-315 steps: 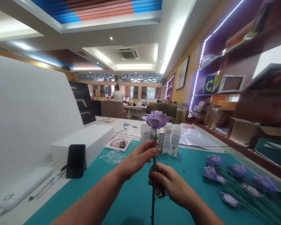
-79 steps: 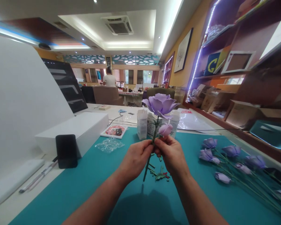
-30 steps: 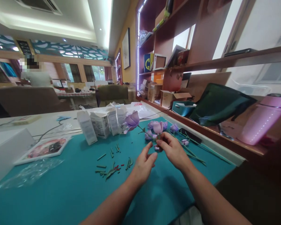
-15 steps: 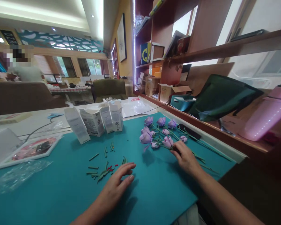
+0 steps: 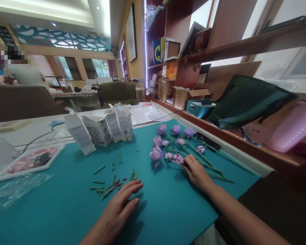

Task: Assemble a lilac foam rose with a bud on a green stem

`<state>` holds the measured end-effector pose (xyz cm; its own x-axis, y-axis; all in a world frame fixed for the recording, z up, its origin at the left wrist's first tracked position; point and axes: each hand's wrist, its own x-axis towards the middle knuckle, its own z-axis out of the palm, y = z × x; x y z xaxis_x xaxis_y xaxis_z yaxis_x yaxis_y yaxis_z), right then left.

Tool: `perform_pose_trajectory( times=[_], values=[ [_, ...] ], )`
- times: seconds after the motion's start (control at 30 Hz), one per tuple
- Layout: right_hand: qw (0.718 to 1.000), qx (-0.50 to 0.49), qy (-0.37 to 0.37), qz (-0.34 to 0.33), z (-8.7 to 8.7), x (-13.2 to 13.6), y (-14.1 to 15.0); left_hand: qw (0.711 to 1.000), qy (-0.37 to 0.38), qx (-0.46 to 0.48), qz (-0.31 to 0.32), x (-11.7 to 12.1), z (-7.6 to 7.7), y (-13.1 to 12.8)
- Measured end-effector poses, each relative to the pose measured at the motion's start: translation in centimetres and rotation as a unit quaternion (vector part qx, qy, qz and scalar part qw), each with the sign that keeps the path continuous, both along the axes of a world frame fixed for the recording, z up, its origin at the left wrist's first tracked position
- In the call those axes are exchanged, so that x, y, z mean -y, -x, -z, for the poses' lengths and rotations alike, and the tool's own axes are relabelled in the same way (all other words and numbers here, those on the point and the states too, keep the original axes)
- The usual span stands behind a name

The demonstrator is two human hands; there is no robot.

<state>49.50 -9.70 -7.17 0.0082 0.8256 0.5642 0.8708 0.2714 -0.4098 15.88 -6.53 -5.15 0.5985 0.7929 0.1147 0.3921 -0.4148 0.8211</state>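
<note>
My right hand (image 5: 196, 171) is closed on the stem of an artificial purple rose, just behind its pale bud (image 5: 177, 159). The same stem seems to bear the large open bloom (image 5: 156, 154) farther left, though my fingers hide part of it. The rose lies low on the teal mat (image 5: 66, 204), beside several other purple roses (image 5: 175, 129) with long green stems. My left hand (image 5: 122, 206) hovers over the mat with fingers apart, holding nothing. Just beyond its fingertips are cut green stem pieces, a leaf (image 5: 109, 191) and small red bits (image 5: 118, 183).
Several opened white cartons (image 5: 97, 131) stand at the mat's back edge. A framed picture (image 5: 38, 160) and crumpled clear plastic (image 5: 17, 190) lie at left. A dark phone-like object (image 5: 207, 140) is behind the stems. A shelf with a pink bottle (image 5: 293, 126) borders the right.
The purple rose went from upright between both hands down to the mat at right, beside the others. My left hand let go and moved left. The view turned right.
</note>
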Motion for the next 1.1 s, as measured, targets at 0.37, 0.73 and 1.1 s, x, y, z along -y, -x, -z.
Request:
perform_pose_trajectory(
  times=[0.37,0.73,1.1],
  values=[
    [0.999,0.024,0.013,-0.020,-0.3,0.4,-1.1,1.000,-0.022,-0.003,-0.001,-0.2,1.2,1.0],
    [0.985,0.150,-0.084,-0.015,1.1,0.4,-0.9,0.999,-0.045,-0.015,-0.006,-0.3,1.4,1.1],
    [0.973,0.213,-0.094,-0.002,1.2,-1.2,-1.6,0.996,-0.085,-0.031,0.000,-0.4,1.9,1.2]
  ],
)
